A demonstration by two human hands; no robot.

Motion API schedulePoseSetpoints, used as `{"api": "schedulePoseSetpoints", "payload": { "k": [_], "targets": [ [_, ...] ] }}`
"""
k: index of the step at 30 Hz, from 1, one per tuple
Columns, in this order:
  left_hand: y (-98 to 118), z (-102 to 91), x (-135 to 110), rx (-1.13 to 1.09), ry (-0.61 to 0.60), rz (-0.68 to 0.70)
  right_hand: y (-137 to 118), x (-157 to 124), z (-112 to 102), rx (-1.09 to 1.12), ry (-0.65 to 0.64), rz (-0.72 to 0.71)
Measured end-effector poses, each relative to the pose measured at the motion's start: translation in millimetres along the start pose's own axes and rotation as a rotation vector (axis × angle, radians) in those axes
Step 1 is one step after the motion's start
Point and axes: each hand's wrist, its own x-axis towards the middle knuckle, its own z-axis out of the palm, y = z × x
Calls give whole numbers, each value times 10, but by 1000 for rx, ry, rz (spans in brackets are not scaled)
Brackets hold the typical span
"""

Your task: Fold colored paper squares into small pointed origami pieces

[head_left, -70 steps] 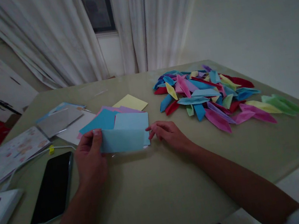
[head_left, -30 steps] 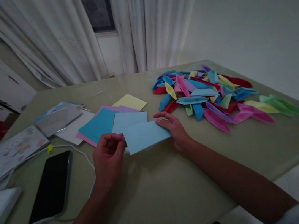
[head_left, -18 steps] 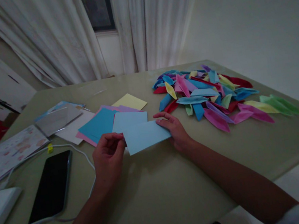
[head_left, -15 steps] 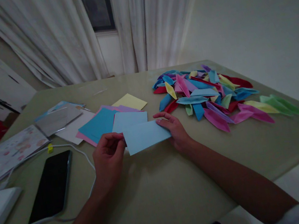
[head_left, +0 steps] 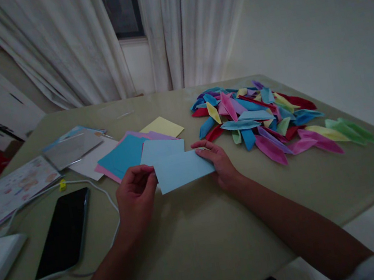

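A light blue sheet of paper [head_left: 183, 171] is held between both hands, raised a little over the table and slightly tilted. My left hand [head_left: 137, 190] pinches its left edge between thumb and fingers. At the other end, my right hand [head_left: 220, 163] grips the right edge, thumb on the near face and fingers behind. Just beyond lies another light blue sheet [head_left: 162, 148], partly covered by the held one. Beside it are a darker blue sheet [head_left: 123, 156] and a yellow sheet [head_left: 163, 128], with pink and purple edges showing between them.
A heap of folded colored paper pieces [head_left: 248, 117] covers the back right of the table [head_left: 206, 247]. On the left lie a black phone [head_left: 63, 231], a white power bank [head_left: 0, 262] with its cable [head_left: 103, 188], a patterned booklet [head_left: 17, 186] and a clear plastic case [head_left: 73, 150].
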Motion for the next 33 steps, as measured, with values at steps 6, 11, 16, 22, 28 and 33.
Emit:
{"api": "schedulePoseSetpoints", "payload": {
  "k": [6, 11, 16, 22, 28, 33],
  "targets": [
    [-9, 1, -5, 1, 1, 26, 2, -8, 2, 6, 1, -11],
    [-39, -13, -14, 8, 10, 56, 5, -9, 4, 15, -9, -16],
    [-54, -22, -12, 31, 6, 69, -5, -16, 17, 38, -14, -2],
    [-88, -23, 1, 31, 5, 78, -7, -30, 25, 56, -1, -10],
    [-106, -38, -13, 41, 6, 72, -3, -16, 22, 55, 2, -27],
    [-100, -37, -15, 63, -3, 59, -4, -21, 16, 51, -2, -48]
  ]
}}
